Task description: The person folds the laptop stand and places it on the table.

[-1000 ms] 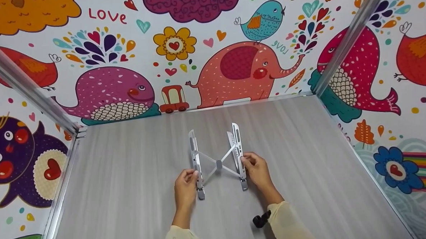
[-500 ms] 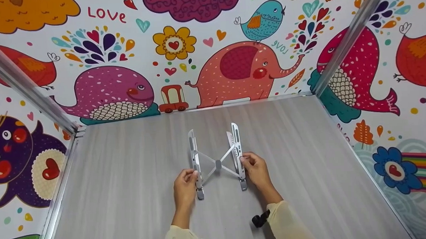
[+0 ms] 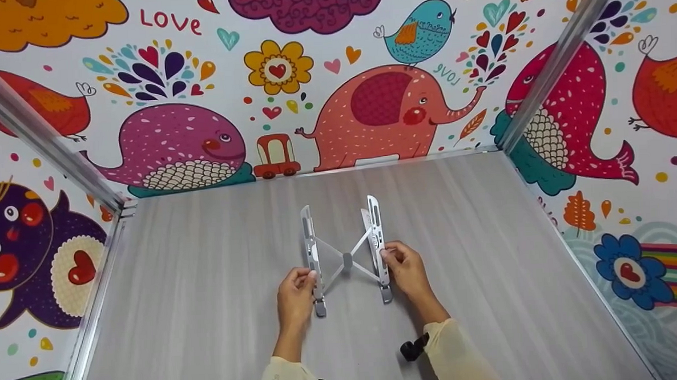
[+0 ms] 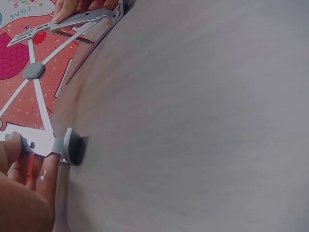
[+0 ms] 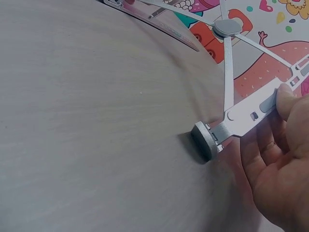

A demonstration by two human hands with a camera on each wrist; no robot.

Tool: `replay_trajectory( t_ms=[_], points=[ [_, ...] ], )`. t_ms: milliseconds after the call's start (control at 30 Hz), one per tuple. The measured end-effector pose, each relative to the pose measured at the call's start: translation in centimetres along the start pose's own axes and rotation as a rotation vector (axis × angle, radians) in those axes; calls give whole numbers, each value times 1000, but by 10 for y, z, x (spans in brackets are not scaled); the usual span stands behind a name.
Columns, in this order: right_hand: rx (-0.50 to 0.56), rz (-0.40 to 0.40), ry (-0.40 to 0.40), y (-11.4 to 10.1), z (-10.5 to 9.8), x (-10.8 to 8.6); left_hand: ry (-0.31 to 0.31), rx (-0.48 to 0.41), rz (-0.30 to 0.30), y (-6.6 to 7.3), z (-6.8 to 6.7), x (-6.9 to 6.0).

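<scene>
Silver folding stand (image 3: 348, 262) sits unfolded on table (image 3: 204, 264), between side edges, well apart from back edge. Your left hand (image 3: 296, 297) pinches left rail (image 3: 313, 254), right hand (image 3: 409, 268) pinches right rail (image 3: 383, 276); opposite grips likely steady it evenly.

Left grip (image 3: 296, 297) pinching, right grip (image 3: 409, 272) pinching slightly farther forward, sleeved forearms (image 3: 459, 353) extended

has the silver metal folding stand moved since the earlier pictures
No, not noticeably: in the head view, the silver metal folding stand keeps its place against the red printed car.
</scene>
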State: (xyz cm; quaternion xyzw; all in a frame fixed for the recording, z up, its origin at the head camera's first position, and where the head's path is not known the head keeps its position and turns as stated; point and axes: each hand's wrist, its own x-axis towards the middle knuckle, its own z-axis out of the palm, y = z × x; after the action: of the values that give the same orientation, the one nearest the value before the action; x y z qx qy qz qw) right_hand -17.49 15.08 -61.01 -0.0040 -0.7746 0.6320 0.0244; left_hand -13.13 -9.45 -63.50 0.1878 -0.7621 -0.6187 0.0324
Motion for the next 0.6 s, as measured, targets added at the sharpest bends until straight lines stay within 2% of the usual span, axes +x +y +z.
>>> replay_trajectory(
  t_ms=[167,600],
  points=[
    [-5,-14,-9,-3,1,-1,-12,-5,18,2,5,-1],
    [12,3,-37,-4,6,-2,-30,-11,-2,6,18,-4]
  ],
)
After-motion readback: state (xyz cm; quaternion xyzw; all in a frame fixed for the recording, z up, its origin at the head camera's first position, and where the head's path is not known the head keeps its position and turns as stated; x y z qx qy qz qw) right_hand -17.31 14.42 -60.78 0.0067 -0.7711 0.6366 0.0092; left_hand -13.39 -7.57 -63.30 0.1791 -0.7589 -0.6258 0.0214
